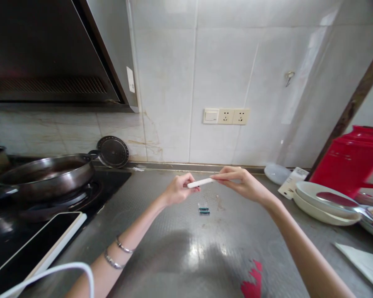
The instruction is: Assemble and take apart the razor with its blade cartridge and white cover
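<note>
A slim white bar-shaped object [200,183] is held level above the counter, seen nearly edge-on, so its kind is unclear. My left hand [180,189] grips its left end with curled fingers. At its right end, the fingertips of my right hand [236,181] pinch it, thumb below. Beneath it on the counter lie small dark teal sticks [204,211], looking like batteries, with something clear beside them. Both hands are apart from these.
A steel counter [174,248] spreads below, with a red patch [253,281] in front. At left are a pan [49,176] on the stove and a tablet-like device [34,252] with a white cable [65,265]. Plates [323,207] and a red jug [348,161] stand right.
</note>
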Tool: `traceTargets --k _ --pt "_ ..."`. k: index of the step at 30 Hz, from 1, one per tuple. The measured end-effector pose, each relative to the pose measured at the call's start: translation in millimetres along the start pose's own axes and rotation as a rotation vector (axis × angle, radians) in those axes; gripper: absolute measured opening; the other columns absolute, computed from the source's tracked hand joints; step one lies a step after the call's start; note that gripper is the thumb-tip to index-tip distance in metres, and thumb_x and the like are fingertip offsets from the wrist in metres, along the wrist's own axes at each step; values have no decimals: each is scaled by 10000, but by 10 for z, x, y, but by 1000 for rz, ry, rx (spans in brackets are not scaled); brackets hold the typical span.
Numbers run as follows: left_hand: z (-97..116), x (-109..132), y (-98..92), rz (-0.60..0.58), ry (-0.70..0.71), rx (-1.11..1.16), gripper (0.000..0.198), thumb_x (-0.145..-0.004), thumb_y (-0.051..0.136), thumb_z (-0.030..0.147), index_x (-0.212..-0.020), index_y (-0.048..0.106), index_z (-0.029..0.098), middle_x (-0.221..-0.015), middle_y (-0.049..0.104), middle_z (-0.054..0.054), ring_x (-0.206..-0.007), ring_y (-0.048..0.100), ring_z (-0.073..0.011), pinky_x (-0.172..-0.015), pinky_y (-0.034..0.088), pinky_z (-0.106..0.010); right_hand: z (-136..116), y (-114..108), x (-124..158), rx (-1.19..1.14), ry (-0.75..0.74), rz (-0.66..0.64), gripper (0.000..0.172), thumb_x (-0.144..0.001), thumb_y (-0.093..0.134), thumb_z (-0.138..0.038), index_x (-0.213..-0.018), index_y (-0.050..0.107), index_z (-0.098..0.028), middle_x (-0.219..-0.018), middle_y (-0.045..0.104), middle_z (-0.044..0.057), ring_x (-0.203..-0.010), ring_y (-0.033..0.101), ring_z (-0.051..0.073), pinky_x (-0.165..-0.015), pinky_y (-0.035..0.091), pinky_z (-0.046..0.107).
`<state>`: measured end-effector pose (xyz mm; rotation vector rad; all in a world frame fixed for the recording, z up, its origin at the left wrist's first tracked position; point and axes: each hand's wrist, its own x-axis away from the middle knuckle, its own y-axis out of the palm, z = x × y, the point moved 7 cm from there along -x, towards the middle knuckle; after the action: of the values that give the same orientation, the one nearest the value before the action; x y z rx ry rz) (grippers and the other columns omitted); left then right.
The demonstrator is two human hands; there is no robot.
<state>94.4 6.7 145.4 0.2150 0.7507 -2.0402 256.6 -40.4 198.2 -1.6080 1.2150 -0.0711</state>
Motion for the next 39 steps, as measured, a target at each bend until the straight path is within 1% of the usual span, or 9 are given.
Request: traceTargets --k 5,10,15,18,21,28,32,36,39 --pt "-40 -1 17 -1 -27 79 187 -677 635 182 -691 451 152 -796 688 -83 -696 633 -147 -616 463 -233 115 -85 24 -7 37 46 343 -850 460 -389 -1085 645 -220 -884 622 67 -783 576 157 -703 437 262" --pt "31 2 9 -4 8 19 154 -685 628 193 -714 485 143 -762 687 -59 -678 631 -137 -637 471 -245 84 -2 3 -51 -20 8 327 -846 476 -384 -1078 649 -231 -858 615 61 -766 573 156 -696 440 263" --pt "-9 3 7 -8 -27 93 194 -674 639 196 -709 454 148 -794 688 -73 -687 632 -137 -631 477 -243 246 -7 7 -30 17 59 330 -842 481 -389 -1068 654 -222 -844 618 64 -765 574 164 -692 439 269" --pt "-17 3 3 -8 -16 82 200 -675 640 206 -702 450 150 -780 688 -64 -681 630 -132 -631 476 -238 218 0 1 -52 5 64 334 -843 476 -395 -1080 647 -231 -852 622 62 -779 574 166 -698 439 268" --pt "-3 5 2 -12 -9 49 189 -676 640 205 -705 462 147 -768 686 -54 -675 631 -132 -638 475 -243 169 42 -7 -86 -16 21 335 -842 479 -398 -1076 649 -230 -863 622 61 -780 575 163 -703 437 266" --pt "-8 -2 7 -16 -22 68 180 -673 638 177 -711 467 136 -780 682 -82 -679 631 -138 -634 480 -248 234 -36 16 -94 26 53 332 -827 505 -396 -1066 655 -222 -862 616 64 -787 568 168 -713 429 273" --pt "-2 0 -4 -15 -13 30 185 -670 644 180 -708 468 137 -772 679 -68 -697 636 -146 -634 477 -246 204 6 10 -135 12 7 308 -825 519 -372 -1049 663 -218 -849 606 56 -764 562 156 -699 427 263" --pt "-2 0 0 -16 -12 16 169 -681 638 182 -720 483 129 -789 678 -82 -731 642 -159 -665 482 -261 270 -11 19 -127 36 20 309 -813 533 -381 -1027 675 -210 -851 611 63 -774 562 165 -707 426 272" --pt "-1 -2 13 -19 -9 -1 171 -676 640 174 -709 477 136 -763 677 -67 -699 638 -148 -646 480 -252 217 -6 10 -140 12 12 303 -820 526 -372 -1041 668 -222 -853 608 60 -777 561 160 -706 428 267"
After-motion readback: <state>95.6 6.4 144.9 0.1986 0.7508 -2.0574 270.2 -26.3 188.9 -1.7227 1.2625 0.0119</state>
